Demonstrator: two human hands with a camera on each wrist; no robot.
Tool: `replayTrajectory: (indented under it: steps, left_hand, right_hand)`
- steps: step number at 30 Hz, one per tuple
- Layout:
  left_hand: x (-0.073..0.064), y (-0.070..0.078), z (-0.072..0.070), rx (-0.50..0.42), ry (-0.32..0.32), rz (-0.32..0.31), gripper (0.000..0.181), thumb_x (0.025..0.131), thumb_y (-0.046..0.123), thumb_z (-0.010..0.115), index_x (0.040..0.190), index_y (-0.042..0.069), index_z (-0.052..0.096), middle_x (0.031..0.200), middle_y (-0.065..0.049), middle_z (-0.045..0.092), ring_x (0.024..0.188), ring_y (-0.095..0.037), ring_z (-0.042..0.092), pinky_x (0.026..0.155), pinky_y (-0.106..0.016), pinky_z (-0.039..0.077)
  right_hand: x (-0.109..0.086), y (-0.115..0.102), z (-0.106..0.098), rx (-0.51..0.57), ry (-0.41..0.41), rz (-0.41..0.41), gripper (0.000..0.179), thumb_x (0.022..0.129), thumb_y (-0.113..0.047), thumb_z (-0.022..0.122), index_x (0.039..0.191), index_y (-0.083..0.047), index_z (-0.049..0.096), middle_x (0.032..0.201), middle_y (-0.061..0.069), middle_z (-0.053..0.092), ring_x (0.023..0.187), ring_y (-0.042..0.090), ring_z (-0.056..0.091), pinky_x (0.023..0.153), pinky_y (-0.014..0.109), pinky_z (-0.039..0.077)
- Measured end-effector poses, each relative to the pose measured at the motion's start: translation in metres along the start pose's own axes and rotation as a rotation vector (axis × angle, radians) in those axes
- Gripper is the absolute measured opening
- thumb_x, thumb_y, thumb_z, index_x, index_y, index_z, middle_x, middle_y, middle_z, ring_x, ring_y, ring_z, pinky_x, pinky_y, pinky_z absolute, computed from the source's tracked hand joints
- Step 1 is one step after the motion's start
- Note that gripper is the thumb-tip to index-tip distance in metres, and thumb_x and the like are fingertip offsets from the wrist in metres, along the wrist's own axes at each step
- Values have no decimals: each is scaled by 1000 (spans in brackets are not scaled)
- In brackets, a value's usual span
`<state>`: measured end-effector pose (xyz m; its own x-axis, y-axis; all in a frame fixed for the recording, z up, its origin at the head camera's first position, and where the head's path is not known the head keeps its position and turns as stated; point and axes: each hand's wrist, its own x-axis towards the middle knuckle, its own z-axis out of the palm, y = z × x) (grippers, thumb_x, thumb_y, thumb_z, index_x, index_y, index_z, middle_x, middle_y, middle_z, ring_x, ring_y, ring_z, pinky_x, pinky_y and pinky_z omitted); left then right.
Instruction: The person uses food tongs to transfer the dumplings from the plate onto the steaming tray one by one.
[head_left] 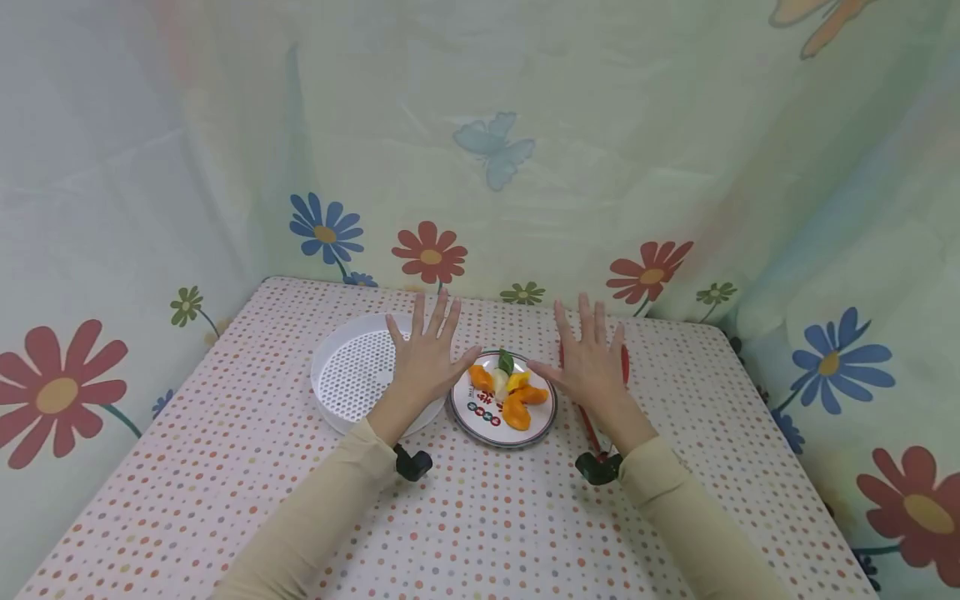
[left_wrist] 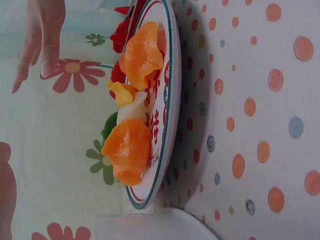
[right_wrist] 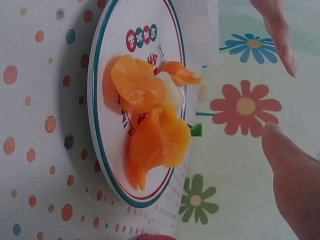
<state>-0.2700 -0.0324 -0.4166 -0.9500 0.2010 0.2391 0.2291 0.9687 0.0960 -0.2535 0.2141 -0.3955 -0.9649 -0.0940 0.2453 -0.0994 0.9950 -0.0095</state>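
Both hands hover over the table with palms down and fingers spread, holding nothing. My left hand overlaps the right part of a white round tray with a perforated bottom. Over on the other side, my right hand covers much of a red long-handled utensil, so its kind is hidden. Between the hands sits a white plate with a green rim. It bears several dumpling-shaped pieces: orange ones, a yellow one, a white one and a green one.
A dotted cloth covers the table. Flower-printed curtains enclose its back and sides. Dark wrist-worn devices sit below each sleeve cuff, close over the cloth.
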Motion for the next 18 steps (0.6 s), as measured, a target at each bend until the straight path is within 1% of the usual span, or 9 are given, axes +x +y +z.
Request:
replayTrajectory:
  steps: [3,5,7,9,11,14,16,18]
  left_hand:
    - [1,-6,0,18,14,21,86,89,71,29,154,24,0,158,2,-23,145,-29,-24,108,-71,-7]
    - [1,-9,-1,17,22,34,85,90,69,31,154,22,1,159,0,-19,146,-28,-23,109,-71,-8]
    - [2,-13,-2,11,27,39,85,91,67,34,154,21,1,160,-1,-16,146,-27,-21,109,-70,-9]
    - [1,-18,-5,0,28,35,84,92,64,36,154,20,2,161,-4,-12,147,-27,-17,109,-69,-9]
    - [-1,-24,-8,-18,27,30,84,92,61,38,154,19,1,161,-6,-8,148,-27,-13,110,-68,-8]
    - [-4,-38,-15,-63,27,9,86,91,57,45,154,17,3,162,-9,-3,149,-28,-9,112,-67,-5]
    - [-7,-51,-19,-97,30,-18,88,91,55,48,154,15,4,162,-10,-2,149,-28,-7,113,-66,-3]
    - [-9,-67,-24,-138,24,-68,90,90,54,51,154,14,2,161,-11,-5,149,-29,-8,112,-67,-4]
  right_hand:
    - [1,0,-1,27,5,16,104,80,-59,64,154,-22,0,159,20,3,145,44,8,112,68,10]
    - [0,3,-1,31,1,33,101,83,-54,64,154,-21,2,157,23,13,140,45,24,111,65,20]
    - [-1,7,-1,29,-14,50,95,85,-52,63,154,-17,7,153,26,22,132,46,37,106,62,32]
    - [-3,11,-1,33,-52,81,91,87,-51,60,153,-12,10,150,27,27,127,47,43,100,61,39]
    - [-5,18,0,40,-89,122,89,89,-51,58,153,-8,13,149,28,29,126,47,44,96,60,43]
    - [-10,29,3,61,-136,199,92,89,-52,57,152,-3,12,148,30,27,124,48,44,93,60,46]
    - [-15,36,6,65,-158,246,97,88,-54,57,151,0,9,148,32,25,121,50,45,91,58,48]
    - [-20,42,8,66,-189,291,102,87,-57,57,150,4,4,147,35,23,119,51,46,89,57,49]
